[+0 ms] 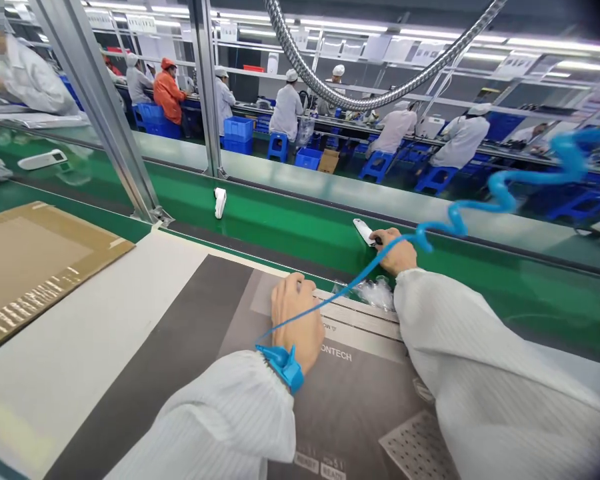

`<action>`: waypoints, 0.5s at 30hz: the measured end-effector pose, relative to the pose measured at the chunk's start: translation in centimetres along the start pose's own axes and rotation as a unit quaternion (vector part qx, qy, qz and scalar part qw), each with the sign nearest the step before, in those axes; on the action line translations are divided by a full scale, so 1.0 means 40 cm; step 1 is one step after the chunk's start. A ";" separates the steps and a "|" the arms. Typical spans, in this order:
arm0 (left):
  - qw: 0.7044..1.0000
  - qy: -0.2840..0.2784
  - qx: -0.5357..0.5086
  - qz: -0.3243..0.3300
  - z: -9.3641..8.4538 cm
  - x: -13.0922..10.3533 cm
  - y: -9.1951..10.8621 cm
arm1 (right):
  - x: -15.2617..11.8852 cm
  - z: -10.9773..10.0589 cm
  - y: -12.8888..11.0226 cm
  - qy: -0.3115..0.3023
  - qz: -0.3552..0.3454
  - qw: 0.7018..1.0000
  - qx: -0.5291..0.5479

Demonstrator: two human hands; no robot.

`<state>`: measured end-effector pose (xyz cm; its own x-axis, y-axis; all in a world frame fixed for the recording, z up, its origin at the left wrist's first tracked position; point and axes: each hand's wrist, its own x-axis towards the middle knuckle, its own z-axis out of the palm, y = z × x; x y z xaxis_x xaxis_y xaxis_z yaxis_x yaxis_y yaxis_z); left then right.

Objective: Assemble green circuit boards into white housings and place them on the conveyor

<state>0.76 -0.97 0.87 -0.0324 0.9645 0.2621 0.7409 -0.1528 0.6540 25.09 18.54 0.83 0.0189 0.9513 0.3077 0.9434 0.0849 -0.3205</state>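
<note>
My right hand (397,252) reaches out over the green conveyor belt (290,227), its fingers closed on the dark end of a slim white handheld device (364,231). Nearer to me, my left hand (300,320) is over the far part of a dark grey printed mat (260,380). Its fingers are curled, and what they hold, if anything, is hidden. Around the left wrist sits a blue wrist strap (284,367), from which a blue coiled cord (460,217) runs up to the right. Crumpled clear plastic (375,293) lies between the hands, by the belt's near edge.
Another white device (221,202) rests on the belt, with a further one (43,159) at far left. Flattened cardboard (45,260) lies left of the mat. Metal posts (207,87) rise from the bench, and a flexible metal hose (350,100) hangs overhead. Several people work beyond.
</note>
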 end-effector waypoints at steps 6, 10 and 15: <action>0.998 0.028 -0.045 0.016 -0.004 0.000 0.007 | -0.081 -0.156 -0.117 0.043 0.006 0.986 0.158; 0.984 0.101 -0.131 0.069 -0.021 0.006 0.019 | -0.220 -0.261 -0.191 -0.128 0.036 0.904 0.405; 0.973 -0.117 -0.191 0.054 -0.047 0.006 0.037 | -0.385 -0.252 -0.210 -0.182 0.073 0.864 0.464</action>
<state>0.58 -1.38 3.24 0.2180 0.9544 0.2040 0.4262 -0.2812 0.8599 20.22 0.20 7.82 -0.1499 0.9877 -0.0449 0.2647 -0.0037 -0.9643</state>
